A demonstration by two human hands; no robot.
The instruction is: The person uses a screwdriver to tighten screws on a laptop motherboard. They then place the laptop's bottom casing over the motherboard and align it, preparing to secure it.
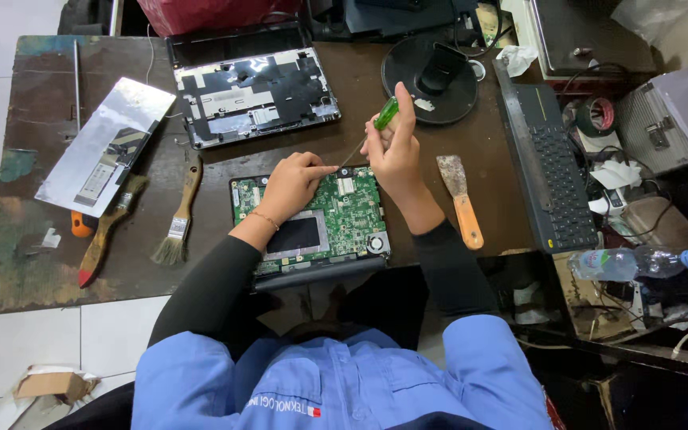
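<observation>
The green circuit board (pixel 336 215) lies bare in an opened small laptop at the near edge of the table (pixel 41 271), right under both hands. The right hand (pixel 394 143) is clenched around a screwdriver (pixel 377 126) with a green handle; its thin shaft slants down and to the left from the fingers, the tip meeting the far edge of the board. The long axis of the tool runs from upper right to lower left. The left hand (pixel 292 181) rests on the board's far left part, fingers curled and grasping nothing, forefinger stretched toward the screwdriver tip, so this hand is the nearer one to that spot.

Beyond the fingers lies a detached laptop shell (pixel 252 95), and farther right a round black stand (pixel 430 76). Right of the right hand a putty knife with an orange handle (pixel 462 203) lies close, then a black keyboard (pixel 547 179) and a plastic water bottle (pixel 639 261). Left of the left hand are two paintbrushes (pixel 178 215) and a silvery panel (pixel 105 147). Open tabletop shows between the board and the shell.
</observation>
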